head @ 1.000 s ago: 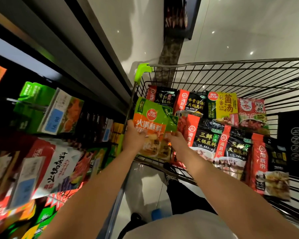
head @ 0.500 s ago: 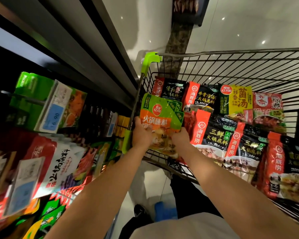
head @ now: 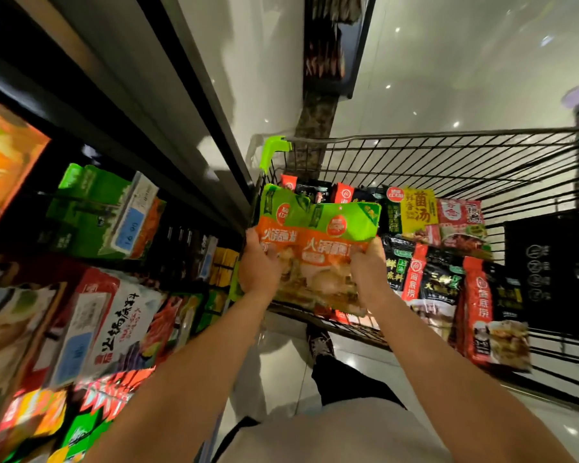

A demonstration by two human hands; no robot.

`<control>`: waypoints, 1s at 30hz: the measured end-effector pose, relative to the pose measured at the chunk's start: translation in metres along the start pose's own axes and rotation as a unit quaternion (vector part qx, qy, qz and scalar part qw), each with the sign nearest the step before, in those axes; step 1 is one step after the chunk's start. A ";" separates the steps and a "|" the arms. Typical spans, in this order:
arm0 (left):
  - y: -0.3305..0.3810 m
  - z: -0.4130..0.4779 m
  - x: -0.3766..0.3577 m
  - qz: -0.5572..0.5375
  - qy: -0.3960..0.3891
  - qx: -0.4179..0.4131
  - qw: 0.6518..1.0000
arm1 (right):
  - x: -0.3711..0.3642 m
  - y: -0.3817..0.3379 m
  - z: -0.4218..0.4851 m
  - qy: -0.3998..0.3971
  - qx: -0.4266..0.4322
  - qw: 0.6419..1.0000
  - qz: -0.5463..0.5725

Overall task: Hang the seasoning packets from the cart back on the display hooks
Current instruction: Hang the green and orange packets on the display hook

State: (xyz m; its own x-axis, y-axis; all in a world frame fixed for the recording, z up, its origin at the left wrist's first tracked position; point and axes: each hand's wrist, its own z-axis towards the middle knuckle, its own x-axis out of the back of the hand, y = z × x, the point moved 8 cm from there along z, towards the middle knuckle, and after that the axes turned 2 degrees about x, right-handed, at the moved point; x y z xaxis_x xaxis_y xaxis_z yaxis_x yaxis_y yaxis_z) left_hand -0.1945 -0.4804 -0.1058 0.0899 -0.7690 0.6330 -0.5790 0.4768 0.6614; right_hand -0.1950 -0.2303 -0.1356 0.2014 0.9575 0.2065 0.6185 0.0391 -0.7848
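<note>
- Now both hands grip 2 green-and-orange seasoning packets [head: 318, 248] above the cart [head: 482, 155]'s near-left corner: left hand [head: 259, 265] and right hand [head: 370, 269] at the lower corners.
- Best square the 2 together.
- Then carry them left to the display hooks; the hooks themselves are not clearly visible.

The cart [head: 448, 155] is standing right of the display shelves [head: 91, 262]. Many packets [head: 448, 279] are lying inside it, and two packets [head: 318, 242] are being held over its left edge, between both hands.
</note>
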 end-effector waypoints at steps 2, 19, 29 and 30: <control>0.000 0.002 -0.006 -0.010 -0.045 0.022 0.999 | 0.000 0.004 -0.004 -0.028 -0.042 0.997 0.052; 0.000 0.004 -0.010 -0.124 -0.085 0.069 0.986 | -0.053 0.038 0.007 -0.083 -0.098 0.991 0.035; -0.039 0.030 -0.045 -0.061 -0.065 0.096 0.991 | -0.081 0.077 0.043 -0.157 -0.191 0.968 0.042; -0.044 0.031 -0.048 -0.061 -0.065 0.105 0.990 | -0.088 0.102 0.063 -0.156 -0.191 0.969 0.027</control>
State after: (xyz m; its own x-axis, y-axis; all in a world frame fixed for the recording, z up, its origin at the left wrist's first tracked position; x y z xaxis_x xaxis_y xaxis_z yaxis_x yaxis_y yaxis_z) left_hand -0.1981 -0.4781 -0.1775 0.0735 -0.8702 0.4872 -0.7272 0.2876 0.6233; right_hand -0.1974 -0.2928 -0.2702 0.0388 0.9973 -0.0627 0.8615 -0.0652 -0.5035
